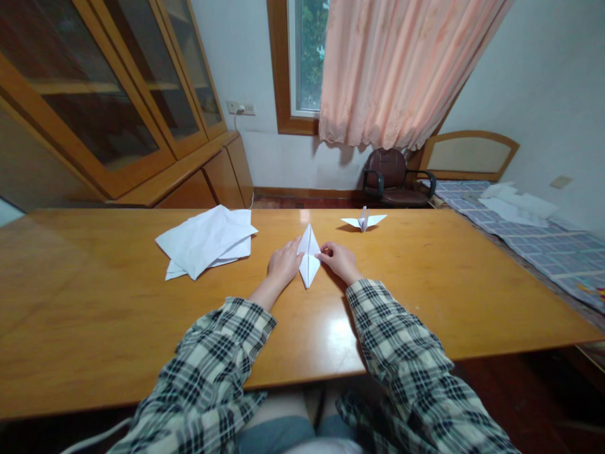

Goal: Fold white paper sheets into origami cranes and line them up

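A folded white paper piece point(309, 257), kite-shaped with points at top and bottom, lies on the wooden table point(94, 302) in front of me. My left hand point(283, 263) rests on its left edge, fingers curled and pressing the paper down. My right hand point(338, 260) pinches its right corner with fingers closed. A finished white paper crane point(363, 220) stands on the table beyond my right hand, apart from both hands.
A loose stack of white paper sheets point(205, 243) lies left of my hands. Wooden glass-door cabinets point(118, 94) stand at the left, a dark armchair point(390, 176) under the pink curtain point(401, 69), and a bed point(543, 246) with papers at the right.
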Action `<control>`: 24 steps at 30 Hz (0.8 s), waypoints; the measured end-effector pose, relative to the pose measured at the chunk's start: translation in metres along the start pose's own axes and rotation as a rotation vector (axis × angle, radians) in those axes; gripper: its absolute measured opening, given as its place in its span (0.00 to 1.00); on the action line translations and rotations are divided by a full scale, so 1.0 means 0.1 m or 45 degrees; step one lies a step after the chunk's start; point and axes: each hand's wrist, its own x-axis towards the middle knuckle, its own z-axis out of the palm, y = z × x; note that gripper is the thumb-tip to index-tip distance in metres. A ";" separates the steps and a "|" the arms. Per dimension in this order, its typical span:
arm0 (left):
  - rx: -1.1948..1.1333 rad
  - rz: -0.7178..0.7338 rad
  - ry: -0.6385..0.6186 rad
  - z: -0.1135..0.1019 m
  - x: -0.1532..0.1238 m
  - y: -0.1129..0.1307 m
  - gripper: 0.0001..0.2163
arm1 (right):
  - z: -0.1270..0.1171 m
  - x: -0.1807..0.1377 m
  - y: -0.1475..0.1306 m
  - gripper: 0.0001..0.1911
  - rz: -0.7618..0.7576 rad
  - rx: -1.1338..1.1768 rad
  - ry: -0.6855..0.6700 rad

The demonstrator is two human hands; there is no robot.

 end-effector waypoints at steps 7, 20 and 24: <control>-0.011 0.028 0.089 0.04 -0.02 0.02 0.26 | 0.01 -0.02 -0.01 0.15 -0.017 -0.024 0.011; 0.023 0.200 0.116 0.08 0.00 -0.02 0.13 | 0.13 -0.04 -0.02 0.18 -0.397 -0.269 0.038; -0.008 0.229 0.066 0.16 0.04 -0.06 0.18 | 0.18 -0.06 -0.03 0.20 -0.466 -0.252 -0.043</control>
